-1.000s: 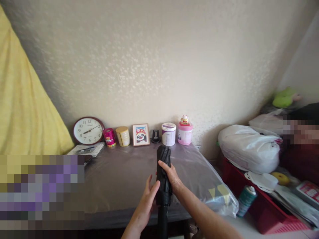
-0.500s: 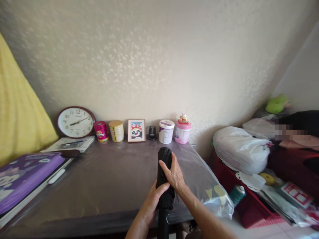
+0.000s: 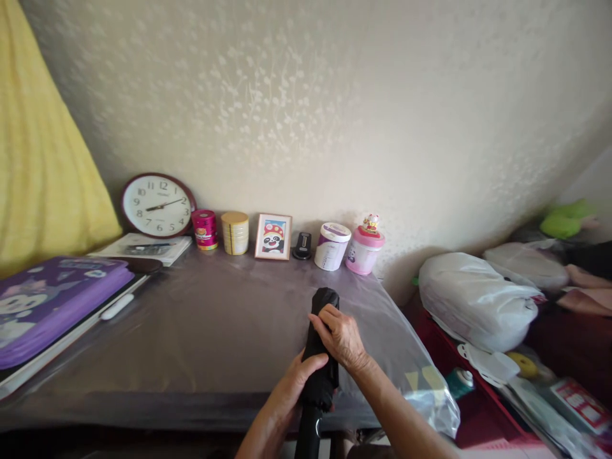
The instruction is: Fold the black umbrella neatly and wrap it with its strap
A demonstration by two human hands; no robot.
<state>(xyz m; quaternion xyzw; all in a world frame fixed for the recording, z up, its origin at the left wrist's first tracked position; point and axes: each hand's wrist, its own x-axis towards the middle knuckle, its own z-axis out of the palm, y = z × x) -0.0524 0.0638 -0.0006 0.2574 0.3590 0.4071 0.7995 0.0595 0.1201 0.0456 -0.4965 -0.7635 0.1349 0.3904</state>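
A folded black umbrella (image 3: 321, 306) points away from me over the near right part of the table (image 3: 201, 331). My left hand (image 3: 292, 382) is wrapped round its lower part, just above the black handle. My right hand (image 3: 340, 336) lies over the upper part of the canopy, fingers curled round the fabric. The umbrella's tip end rises free beyond my right fingers.
Along the wall stand a round clock (image 3: 157, 205), a pink tin (image 3: 204, 229), a gold tin (image 3: 235, 233), a panda picture frame (image 3: 273, 236), a white tub (image 3: 332, 246) and a pink jar (image 3: 364, 250). A purple case (image 3: 52, 306) lies left. Bags and a red crate (image 3: 478, 299) crowd the right.
My left hand went from open beside the umbrella to closed round its lower part. The right hand slid a little down the canopy. The view swung slightly left and up.
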